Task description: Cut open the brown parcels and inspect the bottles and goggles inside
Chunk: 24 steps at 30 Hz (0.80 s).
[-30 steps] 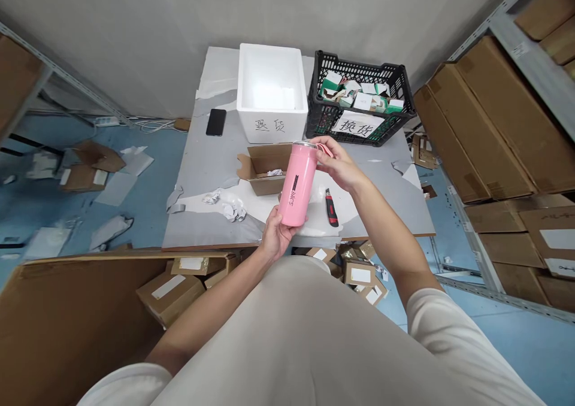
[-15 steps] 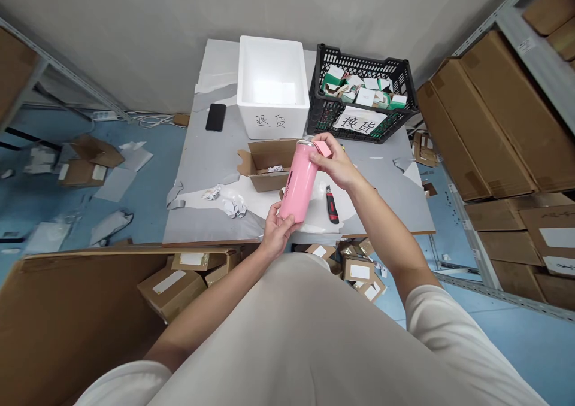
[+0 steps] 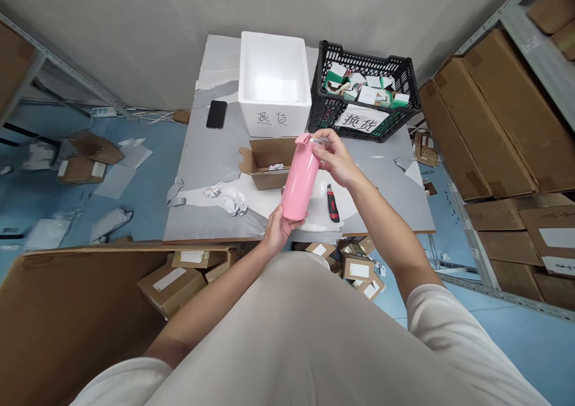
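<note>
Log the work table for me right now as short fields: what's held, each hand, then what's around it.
Held: glossy pink cylindrical bottle, tilted
Left hand: at its base
Right hand: fingers at its top
Partly behind bottle: open brown cardboard box, crumpled white paper inside
Right of bottle: red-and-black utility knife
Farther back: white foam bin, black plastic crate

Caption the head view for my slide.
Left hand and right hand hold a pink bottle before an open carton.
</note>
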{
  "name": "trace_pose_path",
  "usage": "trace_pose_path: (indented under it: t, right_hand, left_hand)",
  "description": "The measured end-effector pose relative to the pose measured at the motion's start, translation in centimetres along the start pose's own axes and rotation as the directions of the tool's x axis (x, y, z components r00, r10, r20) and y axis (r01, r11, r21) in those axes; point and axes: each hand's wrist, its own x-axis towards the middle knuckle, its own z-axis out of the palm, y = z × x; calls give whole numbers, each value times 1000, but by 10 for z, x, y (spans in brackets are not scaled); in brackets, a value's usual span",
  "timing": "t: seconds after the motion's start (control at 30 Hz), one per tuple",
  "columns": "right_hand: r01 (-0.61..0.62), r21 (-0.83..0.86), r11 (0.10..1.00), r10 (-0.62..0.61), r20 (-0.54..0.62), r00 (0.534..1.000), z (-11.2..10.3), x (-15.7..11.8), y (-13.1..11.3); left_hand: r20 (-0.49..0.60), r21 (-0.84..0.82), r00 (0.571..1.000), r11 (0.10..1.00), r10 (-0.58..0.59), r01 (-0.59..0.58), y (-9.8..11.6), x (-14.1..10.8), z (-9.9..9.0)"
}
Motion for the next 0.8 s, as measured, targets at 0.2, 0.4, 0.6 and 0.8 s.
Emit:
trace_pose_path:
  t: [0.2,0.4,0.6,0.8]
  right_hand:
    - [218,-198,956,-260,-215,941,-15,6,10]
    - [197,-289,937,-295,-351,889,-12,-18,30]
    - [153,-461,874,-298,-260,918,-9,-41,43]
    - [180,-547,818,-233,-29,972,0,-29,39]
  left_hand:
    - [-71,550,950,807,303,-216,-5,9,-43]
    - [8,793,952,578,307,-194,-6,52,-64]
    - [113,775,954,576,278,-260,-8,88,-62]
    - [130,776,952,569,276,-271,-10,85,-65]
